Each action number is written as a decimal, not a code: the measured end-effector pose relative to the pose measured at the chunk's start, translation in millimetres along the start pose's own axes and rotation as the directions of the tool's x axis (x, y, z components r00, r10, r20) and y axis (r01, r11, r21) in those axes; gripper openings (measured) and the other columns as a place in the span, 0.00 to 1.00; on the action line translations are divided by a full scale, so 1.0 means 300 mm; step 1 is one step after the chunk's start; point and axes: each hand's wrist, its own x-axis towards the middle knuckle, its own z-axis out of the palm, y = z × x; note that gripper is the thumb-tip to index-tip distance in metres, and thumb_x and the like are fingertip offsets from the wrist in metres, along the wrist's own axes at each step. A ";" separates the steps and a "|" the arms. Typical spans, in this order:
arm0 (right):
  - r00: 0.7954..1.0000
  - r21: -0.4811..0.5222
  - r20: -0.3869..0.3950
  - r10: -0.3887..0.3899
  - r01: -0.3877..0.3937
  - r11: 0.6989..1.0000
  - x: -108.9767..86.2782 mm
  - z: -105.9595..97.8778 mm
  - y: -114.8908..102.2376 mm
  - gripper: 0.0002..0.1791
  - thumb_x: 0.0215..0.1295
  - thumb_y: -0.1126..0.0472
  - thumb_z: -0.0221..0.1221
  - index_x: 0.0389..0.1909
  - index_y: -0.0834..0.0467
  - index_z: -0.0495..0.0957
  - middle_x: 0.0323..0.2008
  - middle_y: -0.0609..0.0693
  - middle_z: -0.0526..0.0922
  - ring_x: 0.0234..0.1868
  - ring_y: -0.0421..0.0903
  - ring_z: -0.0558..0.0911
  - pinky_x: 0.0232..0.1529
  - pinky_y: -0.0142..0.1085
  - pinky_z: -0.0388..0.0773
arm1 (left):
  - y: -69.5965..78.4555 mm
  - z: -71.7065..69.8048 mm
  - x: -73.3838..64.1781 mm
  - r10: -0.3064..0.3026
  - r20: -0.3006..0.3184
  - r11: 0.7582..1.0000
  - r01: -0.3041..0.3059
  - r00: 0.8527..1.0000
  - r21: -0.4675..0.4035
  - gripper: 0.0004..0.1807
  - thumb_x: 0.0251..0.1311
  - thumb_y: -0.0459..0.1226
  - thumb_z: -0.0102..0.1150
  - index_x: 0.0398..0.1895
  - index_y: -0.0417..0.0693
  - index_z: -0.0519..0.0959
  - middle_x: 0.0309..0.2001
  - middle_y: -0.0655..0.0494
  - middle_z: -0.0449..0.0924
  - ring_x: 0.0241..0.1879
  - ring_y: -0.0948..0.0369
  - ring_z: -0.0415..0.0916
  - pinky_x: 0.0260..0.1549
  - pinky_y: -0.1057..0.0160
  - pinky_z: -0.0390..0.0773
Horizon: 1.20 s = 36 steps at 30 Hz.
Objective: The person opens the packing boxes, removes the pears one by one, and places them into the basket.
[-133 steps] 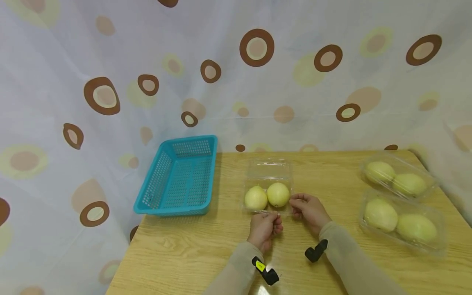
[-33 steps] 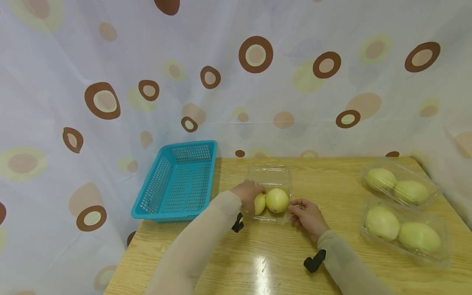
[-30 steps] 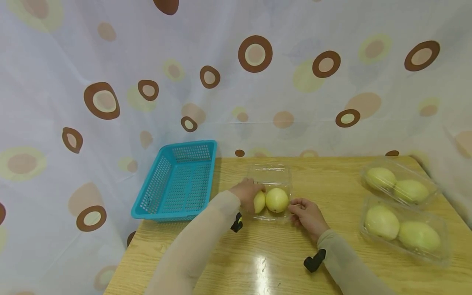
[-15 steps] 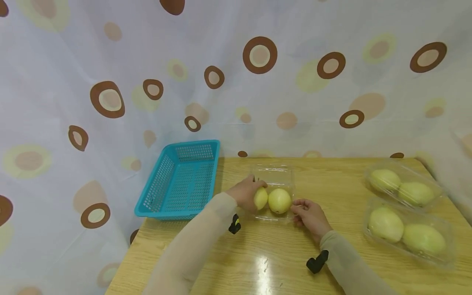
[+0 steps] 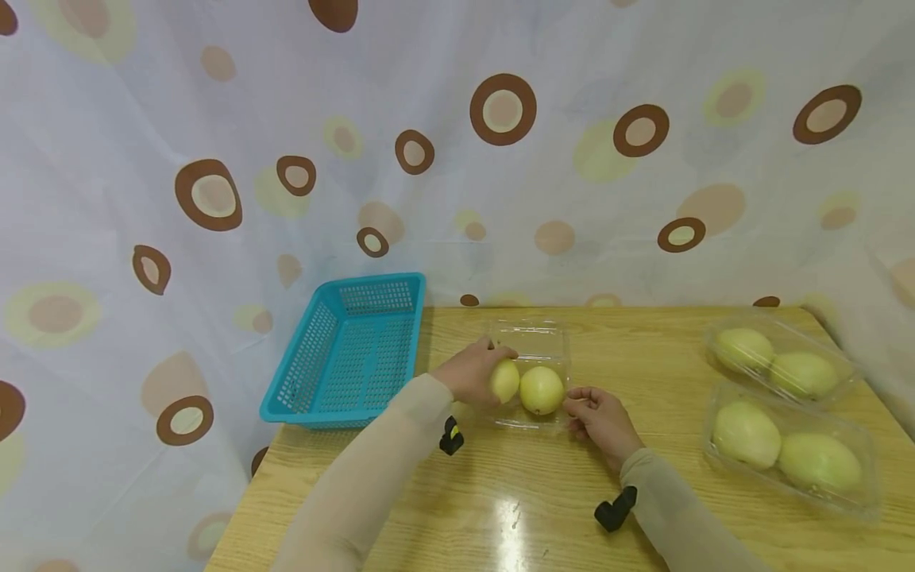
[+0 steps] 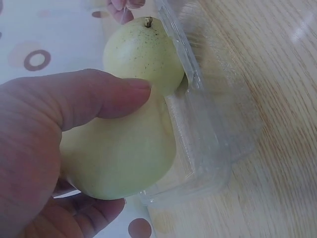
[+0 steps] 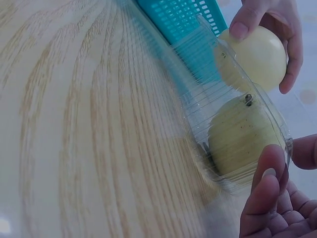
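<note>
My left hand [image 5: 473, 373] grips a pale yellow-green pear [image 5: 505, 383] at the left end of an open clear plastic clamshell box [image 5: 530, 340]. In the left wrist view the thumb lies over this pear [image 6: 119, 158] and the fingers curl beneath. The right wrist view shows it raised higher than the second pear [image 7: 242, 134], which sits inside the box with its stem showing. My right hand [image 5: 602, 421] is at the box's right edge; in the right wrist view its thumb and fingers pinch the rim [image 7: 288, 145]. The lid is folded back toward the wall.
A blue plastic basket [image 5: 413, 373] with perforated walls stands at the left table edge. Two clear boxes, the rear one [image 5: 832, 338] and the front one [image 5: 868, 477], each with two pears, lie at the right. A patterned curtain [image 5: 557, 159] hangs behind the wooden table [image 5: 643, 342].
My left hand has gone from the box's front edge to the left pear and taken hold of it. Within the last second that pear has risen slightly. The right hand has stayed at the box.
</note>
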 end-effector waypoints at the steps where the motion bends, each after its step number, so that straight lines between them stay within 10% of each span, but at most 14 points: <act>1: 1.000 0.001 -0.002 0.001 -0.001 1.000 0.000 -0.001 0.000 0.20 0.68 0.60 0.57 0.56 0.67 0.69 0.36 0.55 0.78 0.28 0.43 0.79 0.28 0.33 0.77 | 0.001 -0.003 -0.003 0.003 -0.002 1.000 -0.003 1.000 0.003 0.47 0.39 0.40 0.77 0.68 0.58 0.66 0.53 0.51 0.67 0.46 0.60 0.71 0.42 0.63 0.77; 25: 1.000 0.016 -0.014 0.007 -0.007 1.000 -0.005 -0.011 0.018 0.23 0.68 0.59 0.58 0.59 0.66 0.67 0.35 0.54 0.79 0.28 0.43 0.80 0.29 0.34 0.77 | -0.035 -0.087 -0.086 -0.111 -0.101 0.991 0.102 0.989 -0.087 0.48 0.42 0.46 0.76 0.70 0.62 0.63 0.57 0.48 0.67 0.47 0.54 0.73 0.38 0.55 0.79; 36: 1.000 0.011 -0.019 -0.002 0.002 1.000 -0.007 -0.005 0.024 0.23 0.67 0.59 0.58 0.58 0.65 0.68 0.36 0.55 0.79 0.29 0.43 0.80 0.29 0.34 0.78 | -0.125 -0.152 -0.200 -0.242 -0.217 0.964 0.208 0.946 -0.168 0.46 0.43 0.48 0.75 0.70 0.61 0.64 0.60 0.47 0.66 0.52 0.51 0.71 0.38 0.51 0.79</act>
